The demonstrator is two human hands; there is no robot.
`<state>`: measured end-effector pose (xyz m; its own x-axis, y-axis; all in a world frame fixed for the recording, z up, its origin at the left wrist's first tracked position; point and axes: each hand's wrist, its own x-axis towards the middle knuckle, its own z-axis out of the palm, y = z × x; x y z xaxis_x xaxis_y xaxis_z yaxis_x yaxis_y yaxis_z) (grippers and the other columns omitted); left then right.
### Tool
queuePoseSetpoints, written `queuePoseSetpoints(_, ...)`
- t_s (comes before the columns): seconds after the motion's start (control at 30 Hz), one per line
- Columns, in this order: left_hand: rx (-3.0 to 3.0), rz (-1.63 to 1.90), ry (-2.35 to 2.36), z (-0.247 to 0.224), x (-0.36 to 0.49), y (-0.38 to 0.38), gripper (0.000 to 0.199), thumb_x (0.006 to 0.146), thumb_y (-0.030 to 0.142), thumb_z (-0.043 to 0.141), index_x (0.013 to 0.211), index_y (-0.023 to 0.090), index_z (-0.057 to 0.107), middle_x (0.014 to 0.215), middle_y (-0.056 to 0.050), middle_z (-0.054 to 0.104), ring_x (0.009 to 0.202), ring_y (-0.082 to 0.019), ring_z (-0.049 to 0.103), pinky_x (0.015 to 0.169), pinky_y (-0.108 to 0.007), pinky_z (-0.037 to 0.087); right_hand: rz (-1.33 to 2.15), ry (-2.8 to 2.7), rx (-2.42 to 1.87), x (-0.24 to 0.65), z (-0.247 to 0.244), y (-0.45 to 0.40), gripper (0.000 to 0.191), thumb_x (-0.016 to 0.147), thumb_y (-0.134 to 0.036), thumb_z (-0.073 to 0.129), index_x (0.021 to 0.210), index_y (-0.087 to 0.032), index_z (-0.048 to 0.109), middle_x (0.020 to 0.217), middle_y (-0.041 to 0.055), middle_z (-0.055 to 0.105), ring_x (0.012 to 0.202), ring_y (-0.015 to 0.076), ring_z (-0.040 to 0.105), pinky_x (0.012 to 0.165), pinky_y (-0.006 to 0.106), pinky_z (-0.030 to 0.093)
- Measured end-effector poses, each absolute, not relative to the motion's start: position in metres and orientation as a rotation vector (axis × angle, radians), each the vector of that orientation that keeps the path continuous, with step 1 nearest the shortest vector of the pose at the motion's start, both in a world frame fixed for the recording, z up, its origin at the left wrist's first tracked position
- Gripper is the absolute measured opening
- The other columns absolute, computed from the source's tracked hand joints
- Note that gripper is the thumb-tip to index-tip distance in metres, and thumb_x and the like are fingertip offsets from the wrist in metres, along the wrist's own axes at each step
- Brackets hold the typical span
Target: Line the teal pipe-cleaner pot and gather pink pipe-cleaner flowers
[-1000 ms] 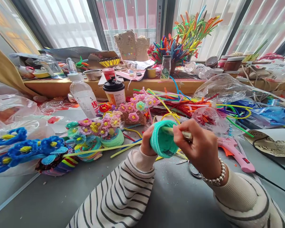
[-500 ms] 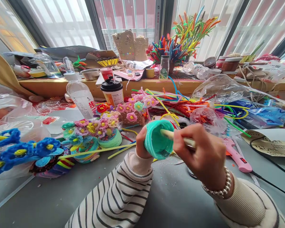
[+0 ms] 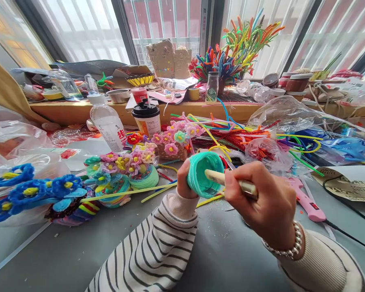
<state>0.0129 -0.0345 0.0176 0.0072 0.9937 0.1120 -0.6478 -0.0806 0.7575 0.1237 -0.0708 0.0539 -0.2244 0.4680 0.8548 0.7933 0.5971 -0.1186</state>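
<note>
Windows [image 3: 167, 20] with slatted bars behind, across the back. Grey table [image 3: 231, 263] fills the foreground, specks scattered on it. Wooden ledge [image 3: 185, 110] runs under the glass, crowded; on it, right of centre, a bouquet of fuzzy stems [image 3: 252, 42] in many colours. Heap of pipe cleaners [image 3: 237, 138] on the table beyond the hands, mostly red and orange showing. Blue flowers [image 3: 32, 190] with yellow centres at far left, over a striped multicoloured pot [image 3: 79, 211]. Right hand [image 3: 261, 198] of the person: thumb and fingers pinched together on a pale stick-like tool, low over the table, right of centre. Bottle [image 3: 109, 127] with clear walls stands behind the flowers, paper cup [image 3: 148, 121] with black lid to its right. Pink glue gun [image 3: 310, 205] lies on the table right of the right hand, cord trailing off right. Turquoise cup [image 3: 196, 174], ridged outside, is held above the table, tilted, mouth turned toward the right hand. Left hand [image 3: 184, 180] curls round its left side, thumb visible, other fingers mostly hidden. Pale tool [image 3: 215, 177] reaches into the cup's mouth; whether its tip touches the inner wall, cannot tell. Beaded bracelet [image 3: 287, 249] on the right wrist.
</note>
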Motion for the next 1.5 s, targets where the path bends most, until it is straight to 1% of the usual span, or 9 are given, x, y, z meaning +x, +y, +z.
queuePoseSetpoints(0.27,0.654,1.452,0.468,0.018,0.015,-0.033,0.037,0.068,0.044,0.032,0.07,0.018,0.057,0.067,-0.003,0.061,0.067,-0.021,0.056,0.068,-0.036,0.044,-0.442,-1.896,-1.022,0.124,0.052,-0.068,0.015,0.075,-0.021,0.047,0.061,-0.018,0.044,0.043,-0.0054,0.047,0.037,0.0058,0.042,0.04,0.018,0.031)
queuePoseSetpoints(0.37,0.688,1.443,0.461,0.019,0.015,-0.034,0.029,0.066,0.039,0.038,0.064,0.017,0.057,0.061,-0.002,0.06,0.06,-0.018,0.054,0.066,-0.033,0.043,-0.427,-1.893,-1.027,0.124,0.052,-0.067,0.014,0.074,-0.021,0.048,0.062,-0.017,0.044,0.044,-0.0052,0.048,0.037,0.0055,0.042,0.04,0.018,0.031)
queuePoseSetpoints(0.6,0.707,1.483,0.524,0.019,0.016,-0.033,0.025,0.063,0.037,0.042,0.053,0.018,0.055,0.05,0.0,0.054,0.05,-0.014,0.047,0.059,-0.029,0.042,-0.433,-1.856,-1.028,0.127,0.052,-0.064,0.013,0.074,-0.02,0.049,0.062,-0.018,0.044,0.046,-0.0048,0.05,0.037,0.0056,0.043,0.04,0.018,0.032)
queuePoseSetpoints(0.77,0.711,1.45,0.528,0.02,0.016,-0.034,0.023,0.062,0.037,0.042,0.054,0.02,0.055,0.05,0.0,0.054,0.051,-0.016,0.048,0.057,-0.03,0.042,-0.398,-1.876,-1.011,0.125,0.051,-0.067,0.012,0.075,-0.022,0.048,0.064,-0.018,0.044,0.047,-0.0045,0.05,0.038,0.0062,0.044,0.041,0.018,0.033)
queuePoseSetpoints(0.9,0.789,1.43,0.471,0.017,0.015,-0.035,0.025,0.061,0.038,0.044,0.064,0.018,0.059,0.061,-0.001,0.06,0.058,-0.016,0.051,0.061,-0.029,0.043,-0.39,-1.866,-0.98,0.124,0.05,-0.069,0.011,0.074,-0.021,0.049,0.064,-0.018,0.045,0.047,-0.0049,0.05,0.039,0.0061,0.045,0.042,0.018,0.033)
queuePoseSetpoints(1.07,0.77,1.402,0.471,0.016,0.016,-0.034,0.022,0.061,0.039,0.045,0.055,0.019,0.054,0.053,0.0,0.055,0.055,-0.016,0.051,0.061,-0.029,0.043,-0.341,-1.911,-0.986,0.122,0.048,-0.066,0.012,0.075,-0.02,0.048,0.063,-0.018,0.044,0.047,-0.0045,0.051,0.038,0.0058,0.045,0.041,0.018,0.033)
queuePoseSetpoints(1.2,0.735,1.419,0.485,0.015,0.015,-0.031,0.027,0.064,0.041,0.043,0.06,0.018,0.056,0.057,-0.002,0.058,0.061,-0.019,0.053,0.067,-0.032,0.042,-0.376,-1.8,-1.017,0.127,0.052,-0.066,0.012,0.074,-0.022,0.05,0.063,-0.018,0.045,0.047,-0.0061,0.05,0.037,0.005,0.042,0.039,0.017,0.033)
queuePoseSetpoints(1.33,0.644,1.417,0.417,0.012,0.012,-0.028,0.028,0.066,0.042,0.043,0.058,0.018,0.057,0.056,0.0,0.058,0.062,-0.018,0.053,0.068,-0.031,0.043,-0.406,-1.701,-1.043,0.133,0.057,-0.069,0.009,0.072,-0.021,0.052,0.065,-0.018,0.047,0.05,-0.0061,0.05,0.036,0.0039,0.04,0.037,0.017,0.031)
queuePoseSetpoints(1.5,0.63,1.436,0.496,0.017,0.014,-0.032,0.026,0.065,0.038,0.043,0.05,0.019,0.052,0.047,0.001,0.053,0.051,-0.015,0.048,0.059,-0.03,0.043,-0.401,-1.819,-1.012,0.129,0.052,-0.065,0.012,0.074,-0.021,0.048,0.063,-0.018,0.046,0.047,-0.0051,0.05,0.037,0.0054,0.043,0.039,0.018,0.032)
